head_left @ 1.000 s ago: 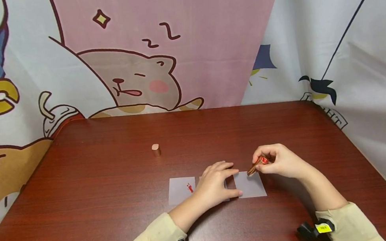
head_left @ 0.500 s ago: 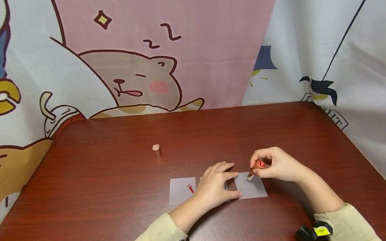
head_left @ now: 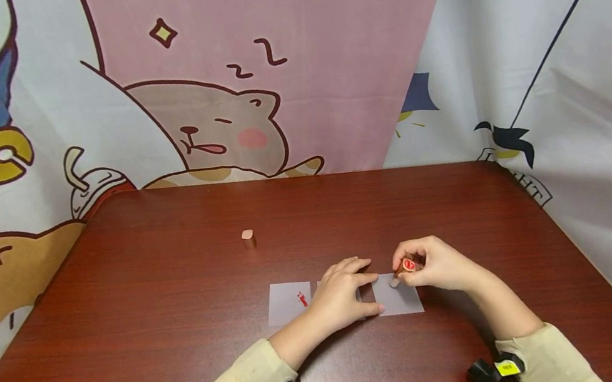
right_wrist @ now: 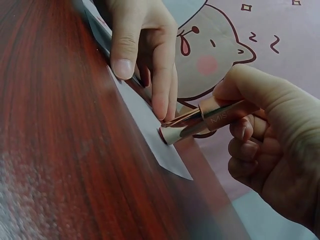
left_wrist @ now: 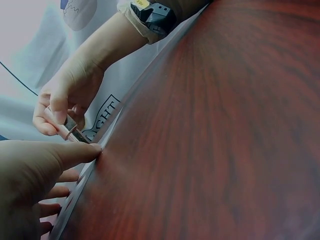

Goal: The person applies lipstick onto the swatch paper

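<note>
My right hand (head_left: 444,266) pinches a copper-coloured lipstick (right_wrist: 220,115) between thumb and fingers, its red-labelled base showing in the head view. Tilted down, its tip meets the right-hand white paper (head_left: 406,300) or hovers just over it. Fingers spread, my left hand (head_left: 340,294) rests across the papers, with thumb and index fingertips at the right paper's left edge. Most of a middle paper is hidden beneath that hand. To its left lies another white paper (head_left: 283,304) bearing a red mark (head_left: 302,298). In the left wrist view, the lipstick (left_wrist: 70,131) appears beyond my left thumb.
A copper-coloured cap (head_left: 248,240) stands upright farther back on the brown wooden table (head_left: 153,296). Printed cloth (head_left: 338,74) with cartoon drawings hangs behind the table and along its sides.
My right hand has moved slightly left and down, and the lipstick now leans less flat with its tip lower on the right paper. My left hand has stayed in place.
</note>
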Demonstrator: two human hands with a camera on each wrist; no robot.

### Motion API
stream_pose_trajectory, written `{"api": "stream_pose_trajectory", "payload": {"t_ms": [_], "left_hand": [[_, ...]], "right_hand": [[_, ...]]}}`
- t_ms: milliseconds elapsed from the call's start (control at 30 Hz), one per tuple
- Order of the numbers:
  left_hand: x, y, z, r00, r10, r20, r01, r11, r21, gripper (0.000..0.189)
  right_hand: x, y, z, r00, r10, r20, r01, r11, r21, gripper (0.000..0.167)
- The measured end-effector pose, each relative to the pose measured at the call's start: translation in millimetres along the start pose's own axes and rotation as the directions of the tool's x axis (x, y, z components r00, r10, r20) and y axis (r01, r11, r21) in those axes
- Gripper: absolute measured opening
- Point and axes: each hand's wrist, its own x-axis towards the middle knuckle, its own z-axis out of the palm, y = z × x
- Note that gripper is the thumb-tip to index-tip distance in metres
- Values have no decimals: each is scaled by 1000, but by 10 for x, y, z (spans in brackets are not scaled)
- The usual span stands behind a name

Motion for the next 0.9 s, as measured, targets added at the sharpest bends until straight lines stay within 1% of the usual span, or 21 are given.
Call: {"api": "stream_pose_trajectory", "payload": {"t_ms": [300,467,633,767,900], "left_hand": [[3,-5,13,1000,-3,0,3,1000,6,55],[0,-4,15,1000,-4,1,4,1000,3,55],[-3,-4,15,1000,-3,0,3,1000,0,55],[-1,-2,14,1000,-5,4,5,1000,-4,55],[4,4,9,1000,-8,8,8,1000,-5,56]], "right_hand": [[3,32,7,1000,4,-18,-4,1000,5,21],[4,63,16,1000,-2,-27,3,998,62,23],[8,102,31,999,-39,-34,43,991,126,25],[5,125,35,996,-79,-49,86,984,156,24],[-1,169,47,992,-102,-72,114,976,185,23]]}}
